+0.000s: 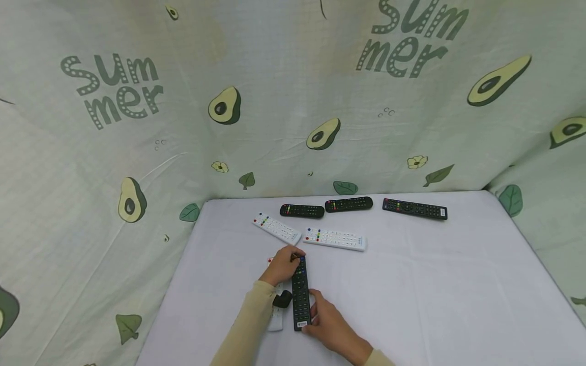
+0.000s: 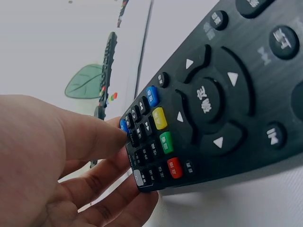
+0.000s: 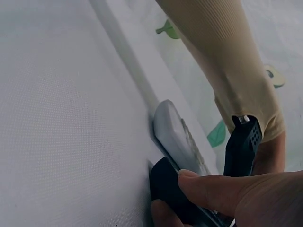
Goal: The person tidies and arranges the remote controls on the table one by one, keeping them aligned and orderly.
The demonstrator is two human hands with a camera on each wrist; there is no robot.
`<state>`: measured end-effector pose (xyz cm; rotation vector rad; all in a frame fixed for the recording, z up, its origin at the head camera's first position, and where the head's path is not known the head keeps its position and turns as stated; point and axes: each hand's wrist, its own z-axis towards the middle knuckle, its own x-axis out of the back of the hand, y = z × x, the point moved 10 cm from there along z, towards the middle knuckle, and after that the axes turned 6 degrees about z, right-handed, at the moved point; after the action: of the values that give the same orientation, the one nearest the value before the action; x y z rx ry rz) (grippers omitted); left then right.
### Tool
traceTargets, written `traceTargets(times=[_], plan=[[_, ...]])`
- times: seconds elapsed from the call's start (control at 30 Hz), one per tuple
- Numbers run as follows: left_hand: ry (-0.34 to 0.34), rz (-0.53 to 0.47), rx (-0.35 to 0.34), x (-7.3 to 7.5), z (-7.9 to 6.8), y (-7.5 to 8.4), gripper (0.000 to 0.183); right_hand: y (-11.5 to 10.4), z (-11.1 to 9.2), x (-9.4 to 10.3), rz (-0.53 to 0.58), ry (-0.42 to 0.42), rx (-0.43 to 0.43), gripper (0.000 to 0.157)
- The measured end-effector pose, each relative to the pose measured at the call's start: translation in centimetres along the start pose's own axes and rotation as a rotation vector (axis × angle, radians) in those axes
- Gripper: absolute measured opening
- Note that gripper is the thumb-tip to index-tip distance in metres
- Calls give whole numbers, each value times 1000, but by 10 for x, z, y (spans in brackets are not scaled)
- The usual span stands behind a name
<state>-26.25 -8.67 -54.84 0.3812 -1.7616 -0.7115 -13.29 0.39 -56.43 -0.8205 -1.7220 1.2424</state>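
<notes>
Hands hold one black remote (image 1: 300, 294) lengthwise on the white worktop (image 1: 435, 284): the left hand (image 1: 282, 265) pinches its far end, thumb over the buttons, and the right hand (image 1: 330, 321) grips its near end. A white remote (image 1: 276, 321) beside it lies mostly hidden under the left forearm. Behind lie two more white remotes (image 1: 334, 238) and three black remotes (image 1: 414, 208), their markings too small to read.

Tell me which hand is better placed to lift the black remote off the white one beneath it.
Probably the right. The right hand wraps the near end of the black remote, thumb on top, while the left hand only pinches its far tip and lies over the white remote.
</notes>
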Motion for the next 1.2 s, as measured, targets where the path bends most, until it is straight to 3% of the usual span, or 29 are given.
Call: traceTargets(times=[0.27,0.47,0.77,1.03,1.2], plan=[[-17,27,-27,-4,1,4,21,1,-2,1,-6,-6,-14,89],[3,61,-58,-2,-1,13,21,6,-12,14,-21,-3,-42,88],[46,66,-139,-2,-3,38,22,11,-31,70,-106,143,0,79],[60,68,-202,-9,-2,57,21,30,-44,122,-100,335,-97,70],[62,53,-202,-13,2,66,23,38,-47,144,-131,400,-102,67]])
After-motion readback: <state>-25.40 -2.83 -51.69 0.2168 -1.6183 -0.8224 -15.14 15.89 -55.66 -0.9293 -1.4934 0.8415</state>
